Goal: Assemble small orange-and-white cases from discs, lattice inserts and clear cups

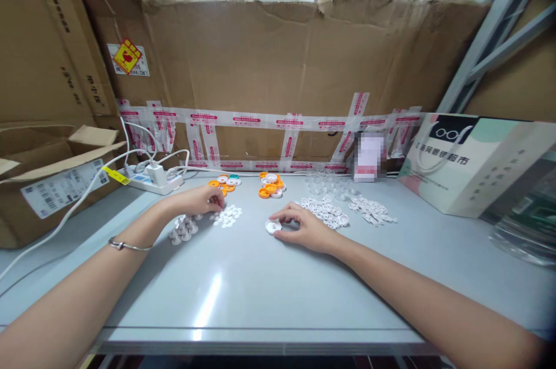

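My right hand [306,229] grips a white round plastic cap [273,227] between thumb and fingers, low over the table. My left hand [200,200] is closed, its fingertips bent down at the edge of a pile of small white discs [228,216]; anything pinched in them is hidden. Below my left wrist stand several white knob-like pieces [183,230], partly covered by the arm. Orange and white round caps [271,185] lie in a cluster farther back, and another cluster of orange, white and green caps [224,182] sits behind my left hand.
Beyond my right hand are piles of small white plastic parts [325,211], more white parts [371,210] and clear cups [332,183]. A power strip [163,183] with cables and an open carton [56,183] stand left. A paper bag [460,166] and a clear container [527,218] stand right.
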Demonstrator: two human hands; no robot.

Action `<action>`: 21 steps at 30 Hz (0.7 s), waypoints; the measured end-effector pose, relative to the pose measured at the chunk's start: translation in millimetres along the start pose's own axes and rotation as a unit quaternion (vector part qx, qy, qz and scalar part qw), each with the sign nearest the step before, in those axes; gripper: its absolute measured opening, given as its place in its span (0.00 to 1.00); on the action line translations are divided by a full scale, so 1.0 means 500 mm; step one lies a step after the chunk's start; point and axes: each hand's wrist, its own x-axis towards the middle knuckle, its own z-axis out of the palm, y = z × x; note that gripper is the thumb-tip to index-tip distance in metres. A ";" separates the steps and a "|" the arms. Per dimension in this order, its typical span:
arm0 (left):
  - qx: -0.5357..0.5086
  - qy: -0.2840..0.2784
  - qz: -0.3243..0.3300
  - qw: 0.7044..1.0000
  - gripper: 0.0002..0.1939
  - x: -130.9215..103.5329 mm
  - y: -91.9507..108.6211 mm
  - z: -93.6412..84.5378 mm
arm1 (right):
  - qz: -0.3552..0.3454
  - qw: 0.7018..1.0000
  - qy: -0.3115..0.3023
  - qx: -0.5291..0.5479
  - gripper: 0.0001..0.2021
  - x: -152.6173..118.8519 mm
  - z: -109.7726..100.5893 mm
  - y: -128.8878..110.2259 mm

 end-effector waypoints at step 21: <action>0.159 0.056 -0.018 0.986 0.08 0.004 0.064 0.009 | 0.001 0.999 0.025 -0.022 0.13 0.005 0.003 0.002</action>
